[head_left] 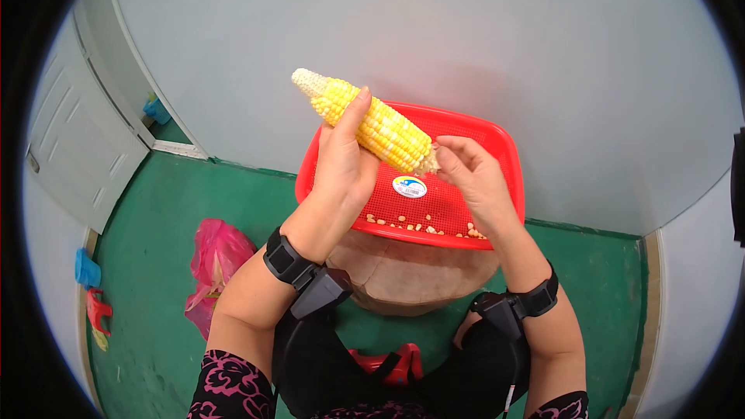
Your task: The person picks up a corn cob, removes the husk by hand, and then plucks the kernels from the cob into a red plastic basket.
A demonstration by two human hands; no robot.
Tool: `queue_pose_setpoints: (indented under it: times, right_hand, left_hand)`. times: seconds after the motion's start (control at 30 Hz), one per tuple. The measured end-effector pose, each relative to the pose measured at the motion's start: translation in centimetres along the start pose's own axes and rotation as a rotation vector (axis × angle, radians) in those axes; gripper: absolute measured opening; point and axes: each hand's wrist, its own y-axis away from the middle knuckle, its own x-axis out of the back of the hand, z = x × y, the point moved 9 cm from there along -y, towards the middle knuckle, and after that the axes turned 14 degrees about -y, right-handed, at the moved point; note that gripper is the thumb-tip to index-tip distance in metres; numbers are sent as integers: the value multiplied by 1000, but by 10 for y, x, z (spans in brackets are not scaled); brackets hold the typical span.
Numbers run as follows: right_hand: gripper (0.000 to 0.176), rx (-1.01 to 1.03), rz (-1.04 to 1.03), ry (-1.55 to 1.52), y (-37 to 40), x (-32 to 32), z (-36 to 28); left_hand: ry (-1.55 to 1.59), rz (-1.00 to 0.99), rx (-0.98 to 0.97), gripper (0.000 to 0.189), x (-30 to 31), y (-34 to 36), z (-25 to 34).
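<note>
My left hand point(351, 151) is wrapped around an ear of corn point(380, 130), its thumb lying along the upper side. The cob slants from upper left to lower right, with a pale bare tip at the top and a ragged end at the bottom. At that lower end, the bent fingers of my right hand point(473, 174) pinch close to the cob; whether they hold a kernel is hidden. Below both hands is a red plastic basket point(508, 178) with a mesh bottom and an oval sticker point(409, 187). Several loose kernels point(419, 225) lie along its near side.
The basket rests on a round, tan stump-like stand point(411, 271) before my knees. A pink plastic bag point(221, 252) sits on the green floor at left. Beyond it are a blue container point(88, 268) and a white door point(85, 124). A grey wall point(481, 31) rises behind the basket.
</note>
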Motion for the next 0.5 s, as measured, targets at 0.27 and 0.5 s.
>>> queue_pose_setpoints:
  times: [0.27, 0.5]
  right_hand:
    - [29, -86, -11, -126, 7, 1, 7]
    - [19, 454, 12, 466, 19, -6, -38]
  left_hand:
    - [69, -51, 129, 33, -8, 7, -19]
    - [131, -15, 228, 34, -5, 8, -26]
